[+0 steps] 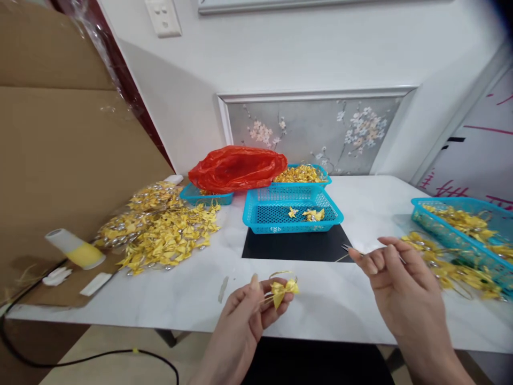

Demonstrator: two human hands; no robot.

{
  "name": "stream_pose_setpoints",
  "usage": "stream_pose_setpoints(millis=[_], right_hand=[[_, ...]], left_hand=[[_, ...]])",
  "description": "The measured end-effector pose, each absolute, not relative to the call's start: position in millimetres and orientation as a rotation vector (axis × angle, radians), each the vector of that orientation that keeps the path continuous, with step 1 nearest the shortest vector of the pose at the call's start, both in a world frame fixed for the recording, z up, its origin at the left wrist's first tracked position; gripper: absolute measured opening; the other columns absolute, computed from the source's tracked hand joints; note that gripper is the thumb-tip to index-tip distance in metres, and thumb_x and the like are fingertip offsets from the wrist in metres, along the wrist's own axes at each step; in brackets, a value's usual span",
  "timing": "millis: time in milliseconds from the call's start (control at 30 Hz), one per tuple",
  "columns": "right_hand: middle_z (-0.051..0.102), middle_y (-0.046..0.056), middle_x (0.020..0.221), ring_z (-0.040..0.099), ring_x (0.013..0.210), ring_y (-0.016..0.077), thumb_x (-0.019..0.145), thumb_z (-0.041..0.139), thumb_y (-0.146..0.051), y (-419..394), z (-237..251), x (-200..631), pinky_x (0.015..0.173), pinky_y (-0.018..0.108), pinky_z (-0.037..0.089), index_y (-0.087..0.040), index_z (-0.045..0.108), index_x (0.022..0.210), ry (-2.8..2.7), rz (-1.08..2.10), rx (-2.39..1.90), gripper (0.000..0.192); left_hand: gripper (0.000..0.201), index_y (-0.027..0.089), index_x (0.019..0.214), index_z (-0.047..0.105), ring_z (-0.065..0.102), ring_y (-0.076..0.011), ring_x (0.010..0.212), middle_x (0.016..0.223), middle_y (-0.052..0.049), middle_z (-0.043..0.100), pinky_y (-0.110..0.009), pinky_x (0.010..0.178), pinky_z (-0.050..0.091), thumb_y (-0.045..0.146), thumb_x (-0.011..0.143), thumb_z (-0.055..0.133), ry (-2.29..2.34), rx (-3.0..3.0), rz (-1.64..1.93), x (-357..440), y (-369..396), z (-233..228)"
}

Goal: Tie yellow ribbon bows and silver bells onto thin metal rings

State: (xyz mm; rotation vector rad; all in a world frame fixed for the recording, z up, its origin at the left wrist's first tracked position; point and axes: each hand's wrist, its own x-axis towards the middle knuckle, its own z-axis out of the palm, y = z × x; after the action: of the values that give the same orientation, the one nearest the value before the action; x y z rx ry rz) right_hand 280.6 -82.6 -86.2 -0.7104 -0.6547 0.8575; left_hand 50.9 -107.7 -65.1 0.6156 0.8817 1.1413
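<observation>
My left hand (248, 310) pinches a small yellow ribbon bow (282, 291) with a thin looped cord, just above the table's front edge. To the right, my right hand (404, 289) is closed around a slim metal tool (345, 247). Its two pointed tips stick out past the fingers, slightly apart; the rest lies within the hand, so I cannot tell scissors from tweezers. A thin yellow strand (342, 258) shows beside the tips. The two hands are apart. Beyond them a blue plastic basket (292, 229) holds a few yellow bows, resting partly on a black sheet (296, 248).
At left lies a heap of yellow bows (168, 235) near a white-and-yellow roll (76, 248). A red plastic bag (236, 168) covers part of the back baskets. On the right, another blue basket (460, 224) stands behind loose bows (457, 272). A cardboard sheet (68, 160) rises at left.
</observation>
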Motion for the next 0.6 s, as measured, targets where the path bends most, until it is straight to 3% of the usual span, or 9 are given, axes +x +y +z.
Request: stream_pose_setpoints(millis=[67,133,233,333,600], right_hand=[[0.052,-0.008,0.062,0.049,0.057,0.0072,0.088,0.068,-0.032,-83.1,-85.5,277.9,0.092,0.045,0.056,-0.022,0.063,0.095,-0.678,0.865,-0.719,0.013],[0.051,-0.009,0.062,0.049,0.057,0.0071,0.089,0.068,-0.033,-84.7,-83.7,275.9,0.092,0.045,0.056,-0.023,0.063,0.096,-0.695,0.866,-0.724,0.014],[0.049,-0.008,0.063,0.048,0.058,0.0072,0.090,0.066,-0.033,-90.7,-77.8,272.8,0.092,0.043,0.057,-0.023,0.063,0.098,-0.721,0.846,-0.730,0.013],[0.048,-0.008,0.063,0.047,0.058,0.0073,0.092,0.063,-0.032,-100.8,-70.0,269.5,0.092,0.043,0.057,-0.022,0.064,0.100,-0.760,0.832,-0.738,0.012],[0.049,-0.005,0.062,0.052,0.056,0.0104,0.096,0.057,-0.028,-136.4,-60.9,271.2,0.088,0.049,0.060,-0.024,0.061,0.113,-0.931,0.724,-0.797,0.017]], left_hand=[[0.033,0.015,0.065,0.067,0.075,-0.0270,0.088,0.096,-0.012,0.079,-0.035,0.085,0.059,0.043,0.070,0.082,0.955,0.683,1.185,51.0,-105.9,-67.0],[0.041,0.017,0.051,0.051,0.075,-0.0233,0.083,0.089,-0.009,0.077,-0.030,0.078,0.059,0.032,0.065,0.086,1.032,0.771,1.238,51.7,-103.3,-71.0],[0.053,0.021,0.049,0.034,0.071,-0.0159,0.075,0.080,-0.004,0.073,-0.021,0.069,0.056,0.014,0.060,0.086,1.128,0.848,1.311,52.8,-98.2,-77.5],[0.050,0.022,0.051,0.033,0.067,-0.0129,0.071,0.075,-0.001,0.071,-0.020,0.066,0.054,0.012,0.063,0.081,1.184,0.935,1.360,53.0,-93.5,-81.2],[0.041,0.024,0.058,0.037,0.066,-0.0166,0.071,0.073,-0.003,0.072,-0.025,0.066,0.052,0.019,0.070,0.076,1.287,1.233,1.321,47.9,-95.8,-84.5]])
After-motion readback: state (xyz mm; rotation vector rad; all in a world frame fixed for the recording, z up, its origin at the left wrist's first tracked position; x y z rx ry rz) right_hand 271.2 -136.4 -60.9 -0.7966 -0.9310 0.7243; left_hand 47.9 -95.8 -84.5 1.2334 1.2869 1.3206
